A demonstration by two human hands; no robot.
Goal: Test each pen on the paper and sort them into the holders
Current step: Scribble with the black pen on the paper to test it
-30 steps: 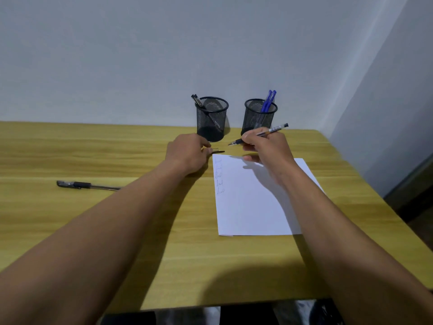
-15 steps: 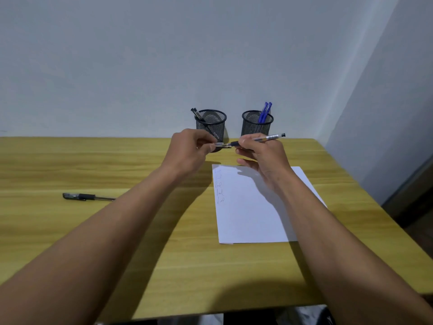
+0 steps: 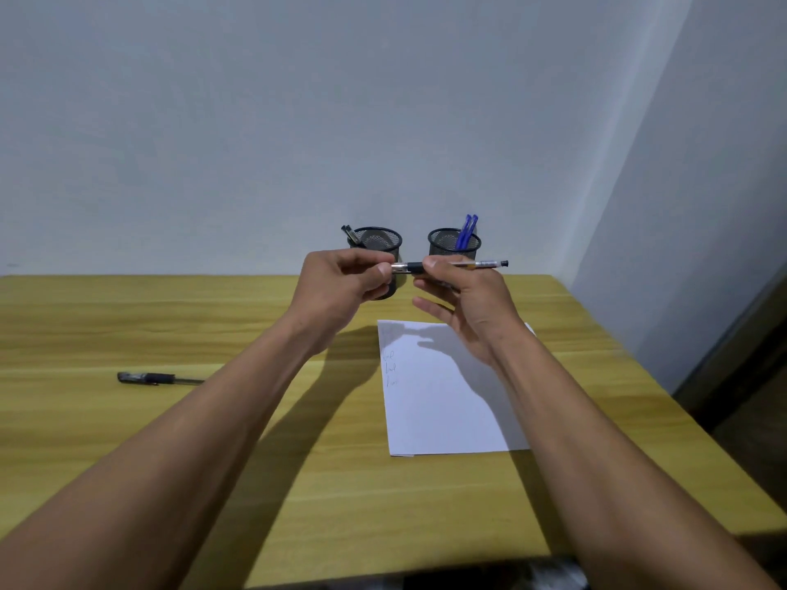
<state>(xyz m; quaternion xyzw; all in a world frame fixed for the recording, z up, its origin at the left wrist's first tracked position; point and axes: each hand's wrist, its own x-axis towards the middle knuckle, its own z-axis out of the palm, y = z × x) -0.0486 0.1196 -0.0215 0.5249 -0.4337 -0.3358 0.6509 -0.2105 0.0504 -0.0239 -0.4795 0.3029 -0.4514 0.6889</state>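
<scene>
Gripping the pen (image 3: 451,264) level in the air, just in front of the holders (image 3: 452,249): left hand (image 3: 340,287) pinched on the cap end, right hand (image 3: 468,300) pinched round the barrel. Likely capping: keep both ends in line, push straight home, no twisting.

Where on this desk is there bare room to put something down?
Bare wood: behind the loose pen toward the wall, and between the paper and the near edge of the desk. Crowded at the back: left holder, right holder, and left hand and right hand gripping one pen.
</scene>
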